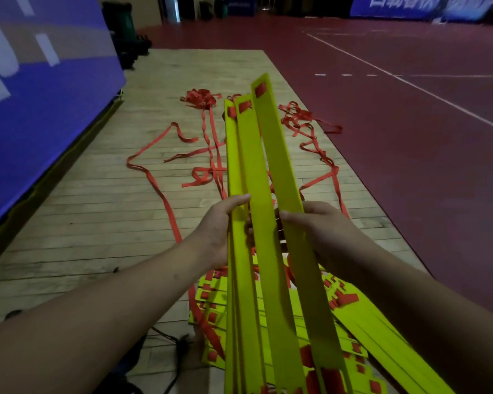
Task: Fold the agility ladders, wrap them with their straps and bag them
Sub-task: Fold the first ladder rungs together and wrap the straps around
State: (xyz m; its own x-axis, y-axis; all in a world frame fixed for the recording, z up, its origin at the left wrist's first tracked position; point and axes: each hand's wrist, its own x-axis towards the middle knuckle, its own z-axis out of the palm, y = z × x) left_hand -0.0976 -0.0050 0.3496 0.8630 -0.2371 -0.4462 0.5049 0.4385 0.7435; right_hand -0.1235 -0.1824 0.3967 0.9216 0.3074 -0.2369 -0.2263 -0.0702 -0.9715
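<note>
A: Yellow stack of rungs [362, 322] is lying nearest, on the wooden floor [97, 209]. Above it?

B: Left hand [217, 231] is gripping the held rungs [256, 166], thumb on top. Right hand [316, 231] is pinching the outermost one. The far ends are fanning apart.

A: Risk?

B: With that fan, I'm guessing a rung is going to slide out of line and the fold comes undone. Red straps [160, 189] are lying looped and tangled across the boards beyond. They're probably going to snag or knot when pulled in.

A: Containers?

B: No bag is showing. A green bin [123, 21] is standing far back by the blue panel [40, 81]. I can't see its contents.
</note>
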